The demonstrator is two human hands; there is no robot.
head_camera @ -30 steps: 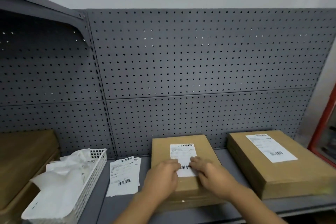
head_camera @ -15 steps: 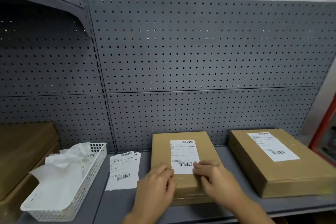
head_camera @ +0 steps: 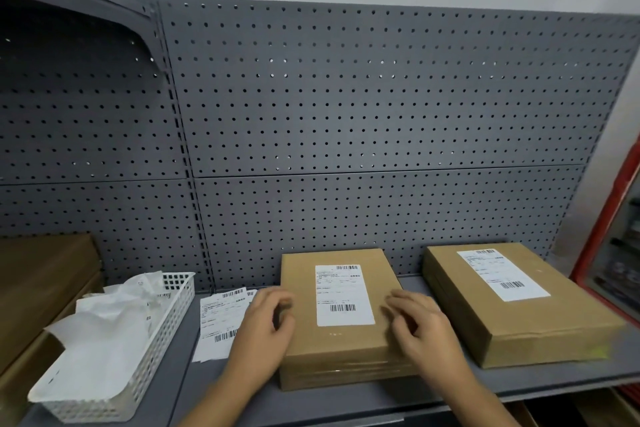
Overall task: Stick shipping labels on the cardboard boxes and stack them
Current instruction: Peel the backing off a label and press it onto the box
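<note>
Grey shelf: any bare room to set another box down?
Only strips: the grey metal shelf front lip before the labelled middle cardboard box, and the narrow gap between it and the right labelled cardboard box. Left is crowded: white plastic basket, loose paper labels.

A grey metal shelf with a pegboard back carries everything. At its left end stand stacked brown boxes, partly out of view. Just beside them sits a white basket full of crumpled white paper. Loose labels lie flat between the basket and the middle box. The right box lies apart, angled.
</note>
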